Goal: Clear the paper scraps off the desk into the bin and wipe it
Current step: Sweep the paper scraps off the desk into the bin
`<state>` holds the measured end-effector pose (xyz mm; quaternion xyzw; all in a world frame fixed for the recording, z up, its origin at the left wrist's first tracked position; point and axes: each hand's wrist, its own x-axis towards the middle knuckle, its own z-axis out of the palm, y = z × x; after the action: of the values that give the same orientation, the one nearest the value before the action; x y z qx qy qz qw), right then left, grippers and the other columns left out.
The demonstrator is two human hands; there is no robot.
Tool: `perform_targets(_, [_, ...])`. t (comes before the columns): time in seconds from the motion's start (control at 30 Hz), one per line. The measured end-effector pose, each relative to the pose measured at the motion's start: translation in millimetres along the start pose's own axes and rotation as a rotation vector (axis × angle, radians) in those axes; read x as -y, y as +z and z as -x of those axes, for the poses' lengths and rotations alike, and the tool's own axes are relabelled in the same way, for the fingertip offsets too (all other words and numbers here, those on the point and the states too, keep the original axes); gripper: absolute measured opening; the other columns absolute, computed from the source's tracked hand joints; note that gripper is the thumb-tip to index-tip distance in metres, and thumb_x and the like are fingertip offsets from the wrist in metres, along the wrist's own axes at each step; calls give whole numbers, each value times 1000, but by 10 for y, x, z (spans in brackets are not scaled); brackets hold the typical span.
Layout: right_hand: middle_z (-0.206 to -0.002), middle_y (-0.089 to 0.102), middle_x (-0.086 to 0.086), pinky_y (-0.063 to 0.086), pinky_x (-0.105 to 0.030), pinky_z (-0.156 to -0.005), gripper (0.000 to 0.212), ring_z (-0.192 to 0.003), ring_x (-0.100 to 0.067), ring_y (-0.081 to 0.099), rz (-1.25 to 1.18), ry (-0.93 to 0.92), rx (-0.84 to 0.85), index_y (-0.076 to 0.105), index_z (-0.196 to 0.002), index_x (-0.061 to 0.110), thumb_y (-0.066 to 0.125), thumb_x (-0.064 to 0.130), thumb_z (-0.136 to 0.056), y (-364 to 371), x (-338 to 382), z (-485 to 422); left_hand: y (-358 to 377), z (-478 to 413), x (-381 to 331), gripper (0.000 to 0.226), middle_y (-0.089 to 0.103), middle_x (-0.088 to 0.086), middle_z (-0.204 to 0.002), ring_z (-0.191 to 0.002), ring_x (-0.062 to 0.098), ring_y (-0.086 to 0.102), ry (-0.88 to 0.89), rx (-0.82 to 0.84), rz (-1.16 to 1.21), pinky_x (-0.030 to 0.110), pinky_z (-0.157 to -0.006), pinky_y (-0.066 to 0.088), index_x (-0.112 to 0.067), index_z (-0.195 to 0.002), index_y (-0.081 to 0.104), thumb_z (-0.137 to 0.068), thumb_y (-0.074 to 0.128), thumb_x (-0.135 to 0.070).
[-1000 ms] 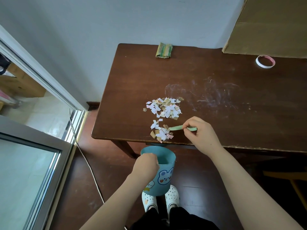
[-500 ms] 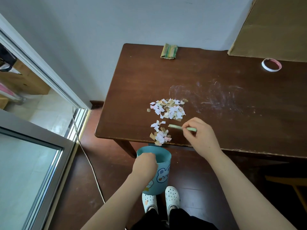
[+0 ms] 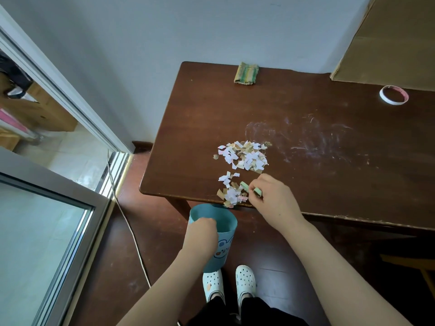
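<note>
1. Head view: two scrap clusters on the desk, one bin below its edge.
2. Curled left fingers grip the bin rim; right fingers pinch a green strip beside the nearer cluster.

tape roll: flat, far right, just in front of cardboard sheet leaning on grey wall | white cable: trails over dark wood floor beside sliding glass door | white clogs: side by side
</note>
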<state>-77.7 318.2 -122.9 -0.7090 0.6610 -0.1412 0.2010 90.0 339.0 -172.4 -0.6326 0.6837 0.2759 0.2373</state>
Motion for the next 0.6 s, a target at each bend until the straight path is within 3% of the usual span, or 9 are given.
perform_targets(0.17, [-93, 50, 4, 31, -25, -62, 16, -66, -14, 43, 2, -49, 104, 64, -94, 13, 50, 23, -93, 36, 116, 17, -32, 10, -1, 24, 60, 10, -111, -99, 25, 62, 17, 8, -11, 33, -83, 50, -7, -113, 57, -91, 56, -17])
perform_targets(0.37, [-96, 56, 2, 37, -28, -66, 19, -80, -20, 55, -61, -107, 223, 67, -96, 17, 49, 23, -93, 60, 343, 58, -69, -5, -23, 34, 59, 10, -119, -105, 26, 60, -14, 34, 6, 33, -88, 49, -7, -124, 53, -92, 54, -18])
perform_targets(0.43, [-93, 57, 2, 42, -31, -70, 18, -81, -19, 56, -115, -99, 197, 68, -93, 17, 51, 22, -92, -1, 344, 34, -83, 13, -6, 36, 58, 11, -120, -104, 27, 61, 5, 18, 20, 33, -85, 50, -8, -127, 50, -92, 54, -16])
perform_targets(0.5, [-92, 57, 1, 44, -33, -73, 15, -81, -20, 56, -157, -81, 132, 68, -90, 15, 54, 19, -91, -72, 296, -19, -83, 34, 19, 26, 59, 10, -114, -98, 27, 62, 20, -3, 22, 33, -80, 50, -7, -115, 55, -91, 55, -15])
perform_targets(0.6, [-93, 59, 0, 45, -34, -73, 13, -79, -18, 53, -147, -60, 49, 69, -91, 14, 56, 17, -91, -138, 202, -123, -84, 58, 39, 21, 59, 10, -110, -96, 25, 62, 14, 7, 25, 33, -83, 51, -8, -110, 57, -91, 56, -17])
